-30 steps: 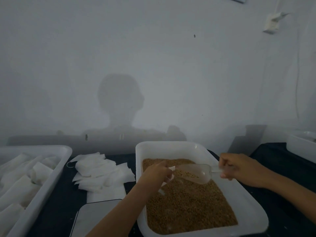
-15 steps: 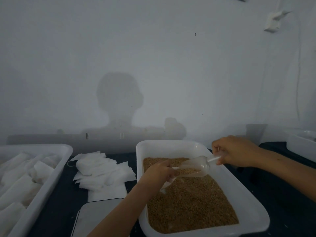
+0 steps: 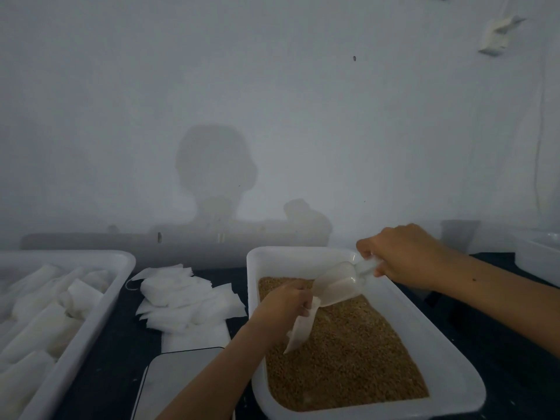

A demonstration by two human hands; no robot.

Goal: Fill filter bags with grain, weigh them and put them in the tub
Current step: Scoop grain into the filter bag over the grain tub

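Since half a second ago, scoop (image 3: 339, 284) tipped steeper by gripping right hand (image 3: 403, 256) into filter bag (image 3: 301, 328), pinched by left hand (image 3: 283, 301). Beneath, grain tray (image 3: 454, 371) on dark table (image 3: 112, 353); at 9 o'clock, tub (image 3: 91, 322); pale wall (image 3: 272, 101) at 12.

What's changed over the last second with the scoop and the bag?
The right hand has raised the scoop by its handle and tipped its mouth down toward the filter bag. The left hand still holds the bag open over the grain. The trays, the empty bags and the scale have not moved.
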